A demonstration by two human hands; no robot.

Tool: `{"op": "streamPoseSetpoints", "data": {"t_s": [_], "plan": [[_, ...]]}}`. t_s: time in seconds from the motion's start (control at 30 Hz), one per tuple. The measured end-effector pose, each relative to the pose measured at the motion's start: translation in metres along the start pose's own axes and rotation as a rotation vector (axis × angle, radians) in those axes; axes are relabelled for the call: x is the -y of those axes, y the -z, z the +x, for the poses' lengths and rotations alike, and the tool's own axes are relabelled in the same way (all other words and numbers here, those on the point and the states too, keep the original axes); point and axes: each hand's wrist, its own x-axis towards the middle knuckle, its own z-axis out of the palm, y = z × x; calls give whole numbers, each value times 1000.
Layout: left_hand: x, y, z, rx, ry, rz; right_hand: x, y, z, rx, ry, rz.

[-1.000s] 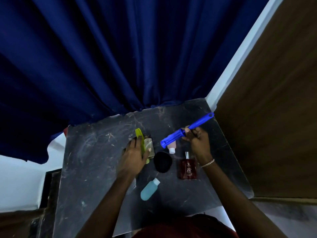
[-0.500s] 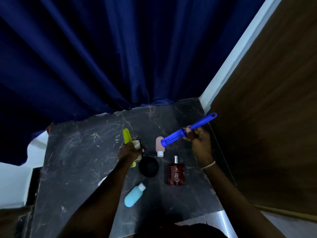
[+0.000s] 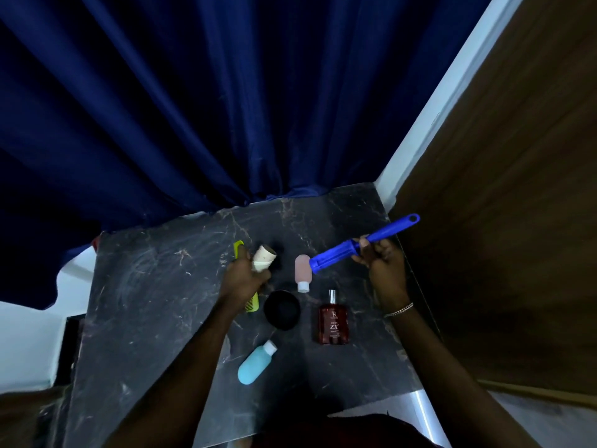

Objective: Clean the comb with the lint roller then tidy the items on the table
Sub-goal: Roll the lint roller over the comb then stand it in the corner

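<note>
Left hand [image 3: 240,279] now grips comb [image 3: 252,305] and paper roll [image 3: 264,258]; right hand [image 3: 381,260] clasps blue roller handle [image 3: 361,244].
Roll has lifted off the surface [image 3: 145,302] at frame centre; cleaning seems imminent.

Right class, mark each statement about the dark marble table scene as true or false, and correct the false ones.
1. The right hand holds the blue plastic lint roller handle. True.
2. The left hand is empty. False: it grips the yellow-green plastic comb and a pale cardboard roll.
3. The light blue squeeze bottle stands upright. False: it lies on its side.
4. The dark red glass perfume bottle lies right of the round black bowl. True.
</note>
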Motion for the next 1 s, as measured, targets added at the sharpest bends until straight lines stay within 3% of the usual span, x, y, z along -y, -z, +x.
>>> {"op": "streamPoseSetpoints", "data": {"t_s": [0.2,0.47,1.0], "plan": [[1,47,-47,-6,-182,-212,28,-26,-22,47,74,116],[10,79,-110,35,-313,-261,33,-66,-68,204,96,164],[51,125,-137,5,-334,-276,24,-118,-120,249,141,105]]}}
